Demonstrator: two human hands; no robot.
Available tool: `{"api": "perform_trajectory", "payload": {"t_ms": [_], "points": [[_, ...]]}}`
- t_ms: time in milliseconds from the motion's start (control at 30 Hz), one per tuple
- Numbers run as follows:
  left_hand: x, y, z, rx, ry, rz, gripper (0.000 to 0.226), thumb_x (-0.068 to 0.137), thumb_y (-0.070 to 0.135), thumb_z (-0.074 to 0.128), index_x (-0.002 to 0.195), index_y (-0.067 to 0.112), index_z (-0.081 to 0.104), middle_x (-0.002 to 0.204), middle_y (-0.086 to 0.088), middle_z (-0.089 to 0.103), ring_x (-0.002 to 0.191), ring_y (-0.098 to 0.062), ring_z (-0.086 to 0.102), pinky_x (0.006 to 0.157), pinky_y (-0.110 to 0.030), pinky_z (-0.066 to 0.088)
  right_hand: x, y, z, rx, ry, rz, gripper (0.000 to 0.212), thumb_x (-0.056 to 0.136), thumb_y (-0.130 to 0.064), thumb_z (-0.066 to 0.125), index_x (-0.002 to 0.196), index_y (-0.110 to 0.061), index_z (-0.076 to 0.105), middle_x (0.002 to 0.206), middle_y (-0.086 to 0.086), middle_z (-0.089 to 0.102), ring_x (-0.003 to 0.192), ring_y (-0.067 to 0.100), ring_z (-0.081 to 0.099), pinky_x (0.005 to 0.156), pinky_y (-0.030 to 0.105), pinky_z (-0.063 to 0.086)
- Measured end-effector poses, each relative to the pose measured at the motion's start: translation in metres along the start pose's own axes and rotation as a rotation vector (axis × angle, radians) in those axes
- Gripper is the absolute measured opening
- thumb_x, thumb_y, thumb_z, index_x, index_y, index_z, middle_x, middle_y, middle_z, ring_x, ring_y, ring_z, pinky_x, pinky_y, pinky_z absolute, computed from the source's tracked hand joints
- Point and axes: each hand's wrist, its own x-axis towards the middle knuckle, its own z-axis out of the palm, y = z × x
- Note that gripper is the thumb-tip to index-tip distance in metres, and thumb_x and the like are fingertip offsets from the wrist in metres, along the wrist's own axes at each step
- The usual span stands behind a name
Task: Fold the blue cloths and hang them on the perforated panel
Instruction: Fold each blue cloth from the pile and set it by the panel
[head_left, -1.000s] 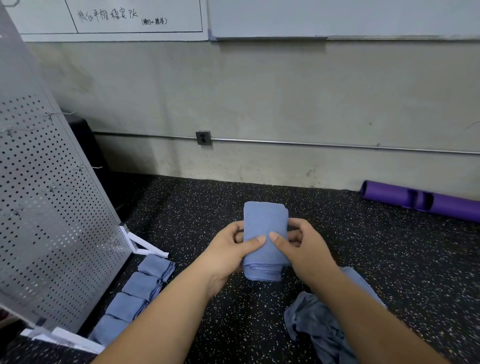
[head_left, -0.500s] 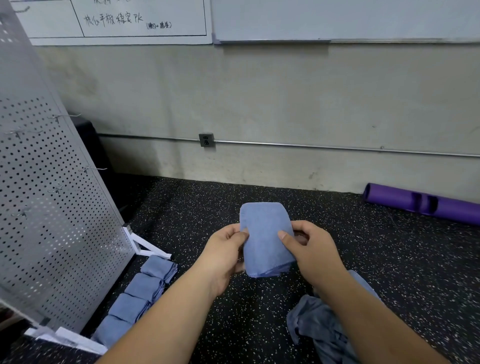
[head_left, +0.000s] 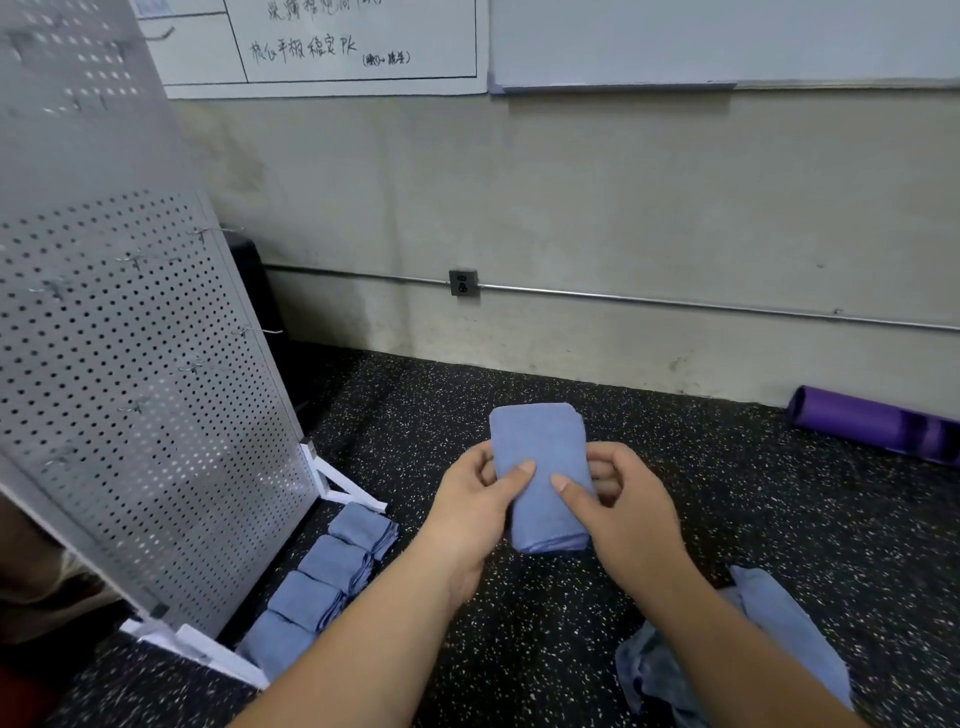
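Both hands, left hand (head_left: 470, 512) and right hand (head_left: 621, 512), pinch the folded blue cloth (head_left: 540, 473) above the floor, thumbs in front, fingers curled behind. Folding looks done; next it likely joins the 4 folded cloths (head_left: 322, 587) at 8 o'clock, or a hook on the perforated panel (head_left: 130, 395) at 9 o'clock.

Gym or training room: speckled black rubber flooring (head_left: 519, 649), a purple roll (head_left: 872, 423) against the bare wall (head_left: 623, 208), and a handwritten whiteboard (head_left: 337, 47) above.
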Motion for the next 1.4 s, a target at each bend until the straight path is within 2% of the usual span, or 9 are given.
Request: {"api": "perform_trajectory", "payload": {"t_ms": [133, 300, 433, 700, 833, 1000, 1167, 1300, 1400], "points": [[0.002, 0.005, -0.023, -0.078, 0.043, 0.008, 0.025, 0.107, 0.015, 0.062, 0.132, 0.009, 0.064, 0.118, -0.009, 0.08, 0.111, -0.028, 0.076, 0.095, -0.046, 0.061, -0.003, -0.006, 0.028, 0.145, -0.145, 0.065, 0.059, 0.094, -0.048, 0.077, 0.144, -0.033, 0.051, 0.124, -0.012, 0.072, 0.107, 0.006, 0.073, 0.096, 0.037, 0.06], [0.005, 0.008, -0.054, -0.146, 0.099, -0.041, 0.024, 0.11, 0.019, 0.059, 0.133, 0.012, 0.061, 0.121, -0.01, 0.079, 0.11, -0.029, 0.077, 0.102, -0.053, 0.06, -0.004, -0.019, 0.066, 0.321, -0.22, 0.107, 0.046, 0.099, -0.023, 0.075, 0.142, -0.02, 0.057, 0.115, -0.004, 0.08, 0.103, 0.014, 0.078, 0.093, 0.043, 0.064], [0.007, -0.01, -0.086, 0.024, 0.117, -0.06, 0.051, 0.097, 0.015, 0.078, 0.142, 0.025, 0.055, 0.127, 0.001, 0.076, 0.115, -0.021, 0.075, 0.105, -0.048, 0.058, -0.002, -0.017, 0.098, 0.337, -0.219, 0.132, 0.048, 0.095, -0.013, 0.079, 0.139, -0.019, 0.061, 0.107, 0.001, 0.082, 0.096, 0.019, 0.08, 0.084, 0.04, 0.065], [0.005, -0.038, -0.162, 0.174, 0.348, -0.063, 0.075, 0.094, 0.019, 0.082, 0.148, 0.043, 0.035, 0.134, 0.001, 0.068, 0.119, -0.019, 0.069, 0.107, -0.044, 0.056, 0.001, 0.002, 0.167, 0.116, -0.52, 0.048, 0.053, 0.112, -0.019, 0.053, 0.151, -0.054, 0.045, 0.101, -0.001, 0.082, 0.096, 0.019, 0.079, 0.097, 0.049, 0.059], [0.004, -0.079, -0.196, 0.226, 0.453, -0.13, 0.105, 0.09, 0.036, 0.081, 0.167, 0.047, 0.01, 0.145, -0.006, 0.064, 0.125, -0.019, 0.067, 0.113, -0.044, 0.051, -0.001, 0.039, 0.21, 0.013, -0.623, 0.048, 0.06, 0.111, -0.015, 0.048, 0.146, -0.064, 0.049, 0.124, -0.013, 0.076, 0.114, 0.014, 0.073, 0.106, 0.05, 0.056], [-0.001, -0.134, -0.22, 0.027, 0.624, -0.18, 0.092, 0.094, 0.016, 0.071, 0.162, 0.054, 0.022, 0.145, -0.002, 0.064, 0.12, -0.021, 0.07, 0.1, -0.038, 0.059, -0.007, 0.071, 0.266, -0.142, -0.749, 0.005, 0.051, 0.109, -0.011, 0.051, 0.138, -0.053, 0.056, 0.146, -0.015, 0.061, 0.127, 0.006, 0.059, 0.103, 0.018, 0.044], [-0.013, -0.177, -0.269, -0.015, 0.749, -0.181, 0.085, 0.098, 0.006, 0.074, 0.162, 0.042, 0.031, 0.14, -0.002, 0.067, 0.12, -0.017, 0.071, 0.105, -0.039, 0.058, -0.015, 0.11, 0.324, -0.185, -0.922, 0.011, 0.057, 0.101, -0.016, 0.069, 0.15, -0.043, 0.057, 0.147, -0.021, 0.059, 0.131, -0.002, 0.057, 0.118, 0.034, 0.046], [-0.009, -0.209, -0.319, -0.066, 0.878, -0.232, 0.078, 0.099, -0.001, 0.07, 0.159, 0.035, 0.035, 0.095, 0.007, 0.078, 0.081, -0.008, 0.074, 0.074, -0.021, 0.06, -0.02, 0.139, 0.386, -0.145, -1.011, 0.031, 0.058, 0.101, -0.011, 0.069, 0.148, -0.044, 0.059, 0.147, -0.021, 0.06, 0.134, 0.001, 0.058, 0.117, 0.037, 0.048], [0.0, -0.218, -0.343, -0.072, 0.955, -0.278, 0.074, 0.1, 0.002, 0.068, 0.155, 0.039, 0.037, 0.108, 0.005, 0.073, 0.087, -0.012, 0.074, 0.074, -0.022, 0.059, -0.024, 0.161, 0.427, -0.154, -1.009, 0.035, 0.058, 0.1, -0.009, 0.069, 0.149, -0.039, 0.059, 0.15, -0.013, 0.06, 0.136, 0.007, 0.057, 0.12, 0.04, 0.045]]}}
